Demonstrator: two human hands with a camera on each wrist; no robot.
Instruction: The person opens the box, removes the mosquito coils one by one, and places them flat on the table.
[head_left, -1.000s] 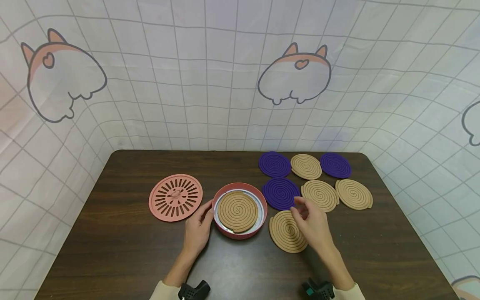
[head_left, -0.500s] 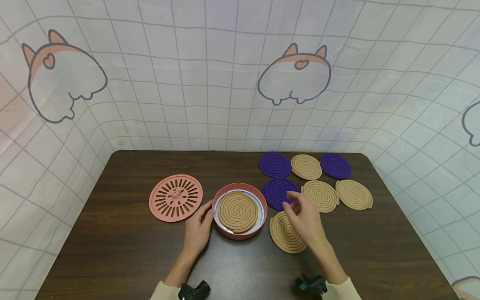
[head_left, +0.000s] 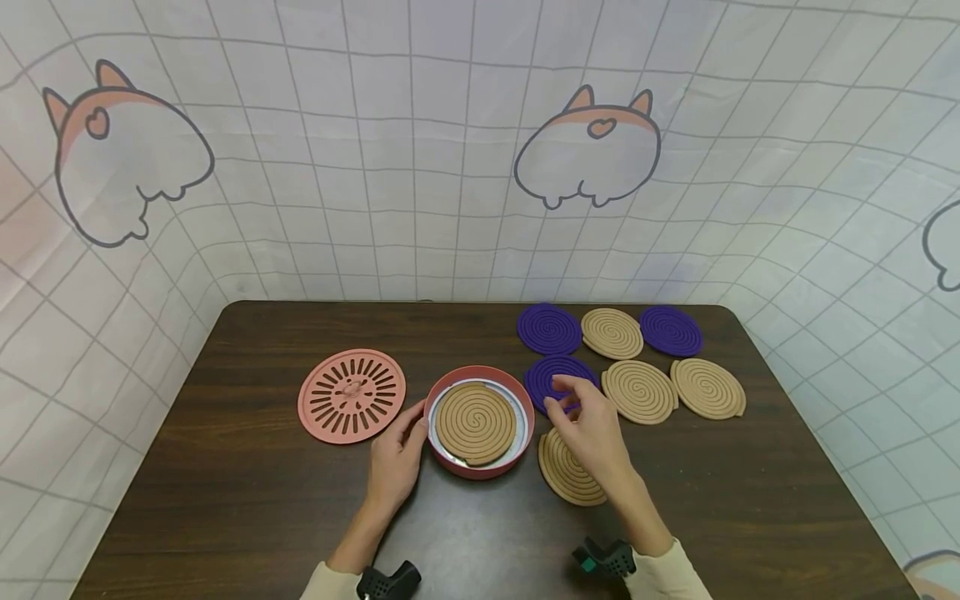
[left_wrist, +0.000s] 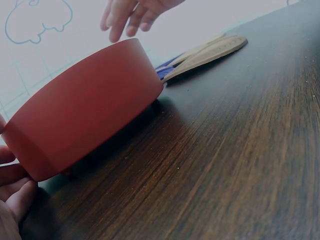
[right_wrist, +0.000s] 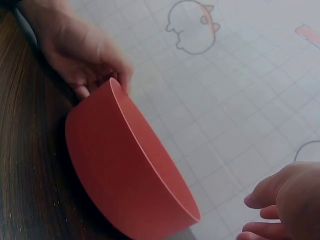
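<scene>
A red round mosquito coil holder stands on the table, with a tan mosquito coil lying on its pale lining. My left hand grips the holder's left side; in the right wrist view, a digit of that left hand reaches over the rim. My right hand hovers right of the holder with loosely bent fingers and nothing in them. Beneath it, partly covered, lie a purple coil and a tan coil. In the left wrist view, the right hand appears above the holder's rim.
A pink slotted lid lies left of the holder. More coils are spread at the back right, among them a purple one and a tan one. Behind the table hangs a white checked curtain.
My right hand has moved left, from above the tan coil's right side toward the holder, over the purple coil. The left hand and the holder have stayed in place.
</scene>
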